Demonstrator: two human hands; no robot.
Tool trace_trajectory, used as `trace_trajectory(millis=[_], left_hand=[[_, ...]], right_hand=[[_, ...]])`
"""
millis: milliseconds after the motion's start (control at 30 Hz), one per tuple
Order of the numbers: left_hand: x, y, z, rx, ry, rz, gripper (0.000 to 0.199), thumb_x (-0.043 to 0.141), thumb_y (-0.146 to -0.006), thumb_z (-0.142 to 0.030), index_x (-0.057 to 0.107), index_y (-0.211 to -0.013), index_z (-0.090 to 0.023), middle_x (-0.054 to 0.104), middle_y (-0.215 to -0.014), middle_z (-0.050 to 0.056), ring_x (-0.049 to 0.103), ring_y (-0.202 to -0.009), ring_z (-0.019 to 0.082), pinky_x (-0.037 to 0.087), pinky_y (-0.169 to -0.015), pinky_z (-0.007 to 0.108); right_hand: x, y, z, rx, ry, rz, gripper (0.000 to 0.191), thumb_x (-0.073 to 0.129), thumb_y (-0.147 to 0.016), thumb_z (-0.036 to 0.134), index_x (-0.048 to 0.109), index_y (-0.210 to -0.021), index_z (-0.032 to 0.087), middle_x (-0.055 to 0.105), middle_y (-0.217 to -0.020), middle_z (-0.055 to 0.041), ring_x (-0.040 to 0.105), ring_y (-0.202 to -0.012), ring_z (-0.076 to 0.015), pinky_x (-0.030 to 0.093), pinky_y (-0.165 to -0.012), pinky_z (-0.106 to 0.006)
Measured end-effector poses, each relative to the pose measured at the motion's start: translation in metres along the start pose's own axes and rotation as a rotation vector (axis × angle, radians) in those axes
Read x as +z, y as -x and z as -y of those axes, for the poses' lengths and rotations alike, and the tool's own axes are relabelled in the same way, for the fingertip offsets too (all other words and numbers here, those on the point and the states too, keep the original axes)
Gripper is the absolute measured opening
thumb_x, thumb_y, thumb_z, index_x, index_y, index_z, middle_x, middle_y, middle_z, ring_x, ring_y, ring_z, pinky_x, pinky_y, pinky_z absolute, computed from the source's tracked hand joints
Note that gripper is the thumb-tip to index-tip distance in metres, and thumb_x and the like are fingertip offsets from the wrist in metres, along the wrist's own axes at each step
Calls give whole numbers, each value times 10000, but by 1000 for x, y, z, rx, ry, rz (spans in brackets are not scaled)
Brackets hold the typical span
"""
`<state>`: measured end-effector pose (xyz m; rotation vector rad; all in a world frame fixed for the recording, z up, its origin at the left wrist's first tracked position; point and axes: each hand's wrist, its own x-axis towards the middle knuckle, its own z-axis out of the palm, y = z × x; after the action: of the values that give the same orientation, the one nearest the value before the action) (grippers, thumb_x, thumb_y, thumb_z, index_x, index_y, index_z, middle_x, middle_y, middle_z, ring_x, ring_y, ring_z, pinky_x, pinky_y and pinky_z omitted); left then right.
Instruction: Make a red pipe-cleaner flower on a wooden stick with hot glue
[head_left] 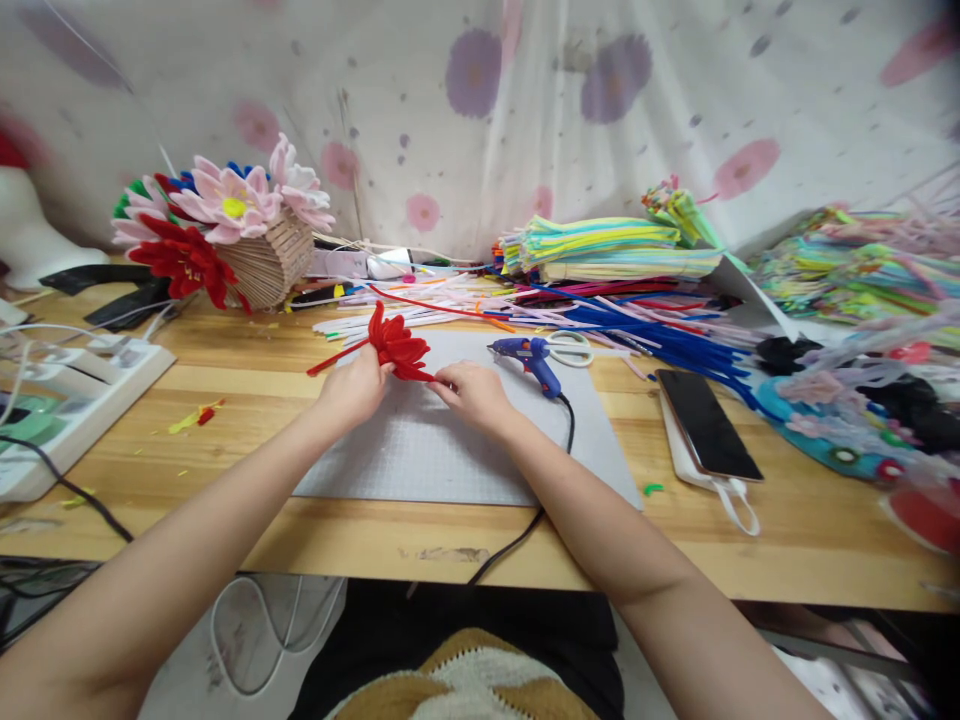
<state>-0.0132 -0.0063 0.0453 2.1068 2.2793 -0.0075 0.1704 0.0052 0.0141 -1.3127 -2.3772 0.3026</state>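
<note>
A red pipe-cleaner flower (399, 343) is held above the grey cutting mat (420, 450), tilted toward the right. My left hand (355, 386) is closed at the flower's base, where a red stem sticks out to the left. With thumb and fingers pinched, my right hand (472, 393) grips the tip of one lower petal. The contact points of both hands are partly hidden. Just right of my right hand, a blue glue gun (529, 360) lies on the mat, its nozzle pointing left. White-handled scissors (571, 348) rest behind it.
Loose pipe cleaners (450, 312) lie along the back, below bundled pastel ones (607, 245). A bouquet of fuzzy flowers (225, 200) stands back left. A white power strip (90, 410) sits at left, a phone (709, 425) at right. The glue gun's black cord (517, 545) crosses the table's front edge.
</note>
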Motion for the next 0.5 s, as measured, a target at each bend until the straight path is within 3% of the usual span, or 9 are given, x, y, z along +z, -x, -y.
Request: trace_trajectory(millis=[200,333,500], left_hand=[[-4,7,-11,118,-118,-16,370,267,-904,-358,429,-1104,-93,653,-897,170,643,-844,295,456,-664,349],[-6,11,-15,191,-158,-14,347,270,-906,-348,446,-1079,-104,641,-934,168,644,-831,282,456,-682,350],[-5,14,-13,268,-142,-16,336,285,-903,-339,462,-1075,-112,626,-978,170,632,-873,270,446,-723,341]], right_hand=[[-5,-1,7,175,68,95,222,504,-775,301,703,-820,213,704,-828,-50,607,-780,-175,333,-606,-244],[-16,-4,3,276,4,89,266,482,-789,308,716,-868,210,713,-822,-48,617,-751,-162,348,-600,-237],[-22,-5,-3,235,60,49,237,505,-787,281,727,-827,207,715,-783,-65,627,-743,-178,361,-615,-249]])
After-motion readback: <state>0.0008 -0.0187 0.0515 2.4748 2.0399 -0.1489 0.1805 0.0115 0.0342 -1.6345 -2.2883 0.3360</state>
